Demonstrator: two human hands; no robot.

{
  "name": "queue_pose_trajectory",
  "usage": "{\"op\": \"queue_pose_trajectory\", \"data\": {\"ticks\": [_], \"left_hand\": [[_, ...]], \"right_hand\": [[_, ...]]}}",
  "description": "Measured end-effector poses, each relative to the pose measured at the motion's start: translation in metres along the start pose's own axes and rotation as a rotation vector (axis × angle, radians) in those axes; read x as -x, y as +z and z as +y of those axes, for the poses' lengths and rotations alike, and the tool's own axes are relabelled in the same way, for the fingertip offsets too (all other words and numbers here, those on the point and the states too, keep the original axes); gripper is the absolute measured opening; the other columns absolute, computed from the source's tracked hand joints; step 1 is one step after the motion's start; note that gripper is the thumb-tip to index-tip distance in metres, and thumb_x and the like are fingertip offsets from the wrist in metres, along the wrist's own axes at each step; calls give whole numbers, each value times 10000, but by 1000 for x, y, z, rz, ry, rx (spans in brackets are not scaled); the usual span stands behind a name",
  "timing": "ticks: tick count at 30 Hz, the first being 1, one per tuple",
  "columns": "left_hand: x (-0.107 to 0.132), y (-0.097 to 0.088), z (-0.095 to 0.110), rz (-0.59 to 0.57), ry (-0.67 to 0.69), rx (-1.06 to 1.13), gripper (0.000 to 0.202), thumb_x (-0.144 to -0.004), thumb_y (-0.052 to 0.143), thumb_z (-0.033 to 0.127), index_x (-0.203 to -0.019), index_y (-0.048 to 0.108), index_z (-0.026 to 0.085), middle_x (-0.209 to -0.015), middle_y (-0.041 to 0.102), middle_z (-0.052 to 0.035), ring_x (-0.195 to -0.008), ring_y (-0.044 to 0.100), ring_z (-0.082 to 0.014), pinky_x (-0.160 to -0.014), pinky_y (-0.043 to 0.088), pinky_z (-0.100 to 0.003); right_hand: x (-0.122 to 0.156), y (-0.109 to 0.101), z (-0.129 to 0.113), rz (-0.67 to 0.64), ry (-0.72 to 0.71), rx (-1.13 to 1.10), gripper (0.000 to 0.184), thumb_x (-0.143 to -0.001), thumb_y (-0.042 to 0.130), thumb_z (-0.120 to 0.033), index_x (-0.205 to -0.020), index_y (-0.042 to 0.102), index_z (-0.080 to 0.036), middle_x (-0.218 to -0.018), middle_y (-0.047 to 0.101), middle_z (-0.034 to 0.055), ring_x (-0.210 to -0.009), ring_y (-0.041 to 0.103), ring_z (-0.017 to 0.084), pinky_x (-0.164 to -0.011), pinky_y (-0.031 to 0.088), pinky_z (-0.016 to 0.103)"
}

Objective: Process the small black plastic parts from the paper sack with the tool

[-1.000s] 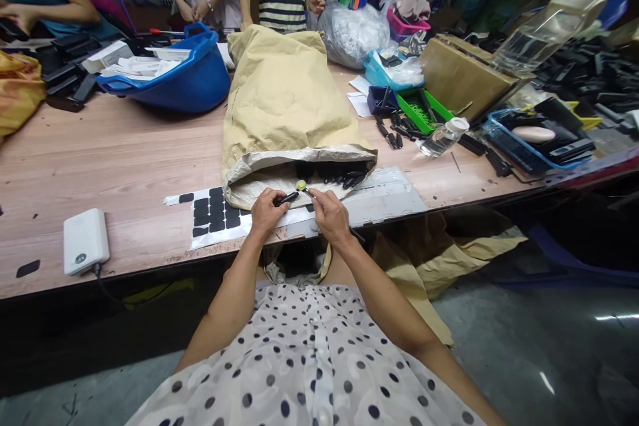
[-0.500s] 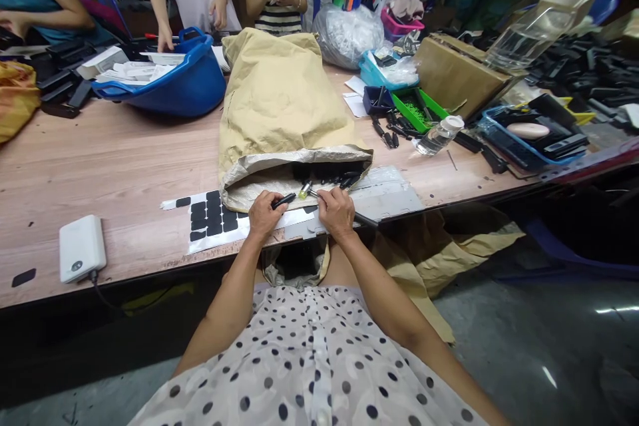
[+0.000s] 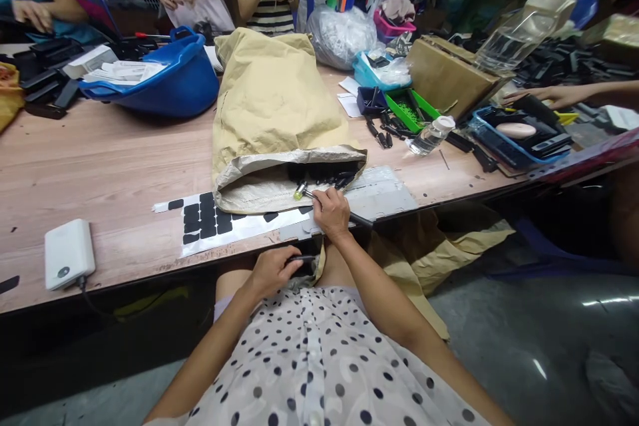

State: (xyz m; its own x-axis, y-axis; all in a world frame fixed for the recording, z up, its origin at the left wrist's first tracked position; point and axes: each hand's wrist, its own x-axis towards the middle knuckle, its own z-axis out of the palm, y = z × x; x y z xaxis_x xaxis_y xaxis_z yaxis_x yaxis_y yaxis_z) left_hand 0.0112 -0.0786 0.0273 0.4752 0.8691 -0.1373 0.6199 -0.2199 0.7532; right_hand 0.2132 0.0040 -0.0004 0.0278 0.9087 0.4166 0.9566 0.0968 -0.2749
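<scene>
My right hand [image 3: 332, 213] is closed round the shaft of a small hammer [image 3: 301, 190] with a silver head and yellow tip; its black handle sticks out to the right. The hammer head lies at the mouth of a big tan paper sack [image 3: 284, 96], which holds several small black parts [image 3: 344, 179]. Below the table edge, over my lap, my left hand [image 3: 273, 271] pinches a slim black part [image 3: 302, 257] above a second open sack [image 3: 320, 265]. A white sheet of black stickers [image 3: 239, 226] lies partly under the big sack.
On the left are a white power bank [image 3: 70, 254] with a cable and a blue basin [image 3: 154, 90] of white papers. To the right stand a water bottle [image 3: 433, 136], a green tray [image 3: 412, 108] and a blue basket [image 3: 519, 140]. Co-workers are across the table; a person's arm [image 3: 554, 94] reaches in at right.
My left hand has come down from the sack mouth to my lap, with the black part. The right hand keeps hold of the hammer. Another person's arm has appeared at right.
</scene>
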Motion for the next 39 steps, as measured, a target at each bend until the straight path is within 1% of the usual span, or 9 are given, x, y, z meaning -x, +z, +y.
{"op": "queue_pose_trajectory", "data": {"ticks": [8, 12, 16, 18, 20, 24, 28, 32, 39], "left_hand": [[-13, 45, -34, -80, -360, -189, 92, -796, 667, 224, -859, 734, 224, -850, 761, -129, -879, 751, -343, -781, 552, -416], [-18, 34, -23, -161, -238, -53, 73, -729, 689, 200, -674, 675, 245, -692, 717, -63, -751, 726, -297, -689, 540, -386], [-34, 5, 0, -233, -138, 162, 194, -821, 637, 379, -710, 703, 236, -582, 680, -2, -502, 613, -174, -517, 481, -281], [-53, -12, 9, -101, -105, 343, 303, -824, 634, 492, -749, 711, 209, -565, 667, 3, -446, 557, -142, -474, 454, -257], [-80, -28, 14, 177, -113, 412, 319, -812, 639, 505, -783, 708, 195, -617, 688, -4, -500, 579, -139, -519, 474, -253], [-136, -48, 18, 598, -285, 215, 224, -838, 579, 368, -796, 705, 187, -790, 753, -45, -762, 682, -187, -724, 528, -281], [-167, -51, 24, 586, -512, -33, 198, -813, 614, 325, -845, 737, 173, -922, 775, -129, -965, 718, -280, -829, 536, -342], [-172, -49, 31, 525, -627, -172, 191, -782, 657, 338, -844, 738, 176, -986, 761, -178, -994, 719, -337, -808, 546, -390], [-137, -57, 0, 610, -394, -224, 158, -746, 659, 273, -887, 702, 216, -973, 734, -86, -947, 691, -279, -801, 540, -364]], "right_hand": [[-1, 1, -1, 5, -3, 3, 257, -951, 543, -243, -1112, 742, -266, -909, 579, 74, -902, 470, 238, -782, 359, 322], [-1, -1, -2, -17, 8, 17, 254, -952, 545, -245, -1114, 740, -265, -919, 582, 75, -909, 473, 239, -791, 354, 324], [0, -3, -3, -26, 11, 21, 255, -955, 543, -247, -1117, 738, -267, -930, 592, 78, -922, 480, 243, -789, 351, 326], [0, -4, -4, -21, 8, 20, 247, -954, 545, -250, -1106, 739, -266, -930, 598, 78, -922, 483, 245, -783, 348, 328], [1, -5, -4, -14, 8, 23, 238, -950, 554, -251, -1097, 742, -267, -929, 606, 77, -917, 485, 244, -776, 344, 327], [1, -5, -5, 0, 12, 26, 220, -941, 576, -247, -1078, 746, -266, -936, 617, 71, -907, 485, 236, -783, 349, 324], [2, -3, -4, 5, -3, 18, 206, -948, 573, -255, -1059, 746, -261, -930, 612, 69, -894, 480, 229, -779, 349, 321], [2, 0, -3, 18, -9, 10, 203, -956, 564, -259, -1055, 741, -256, -930, 604, 71, -898, 475, 230, -780, 350, 324], [3, 2, -3, 29, -6, -5, 204, -953, 566, -260, -1058, 741, -258, -925, 600, 69, -894, 475, 229, -788, 359, 321]]}}
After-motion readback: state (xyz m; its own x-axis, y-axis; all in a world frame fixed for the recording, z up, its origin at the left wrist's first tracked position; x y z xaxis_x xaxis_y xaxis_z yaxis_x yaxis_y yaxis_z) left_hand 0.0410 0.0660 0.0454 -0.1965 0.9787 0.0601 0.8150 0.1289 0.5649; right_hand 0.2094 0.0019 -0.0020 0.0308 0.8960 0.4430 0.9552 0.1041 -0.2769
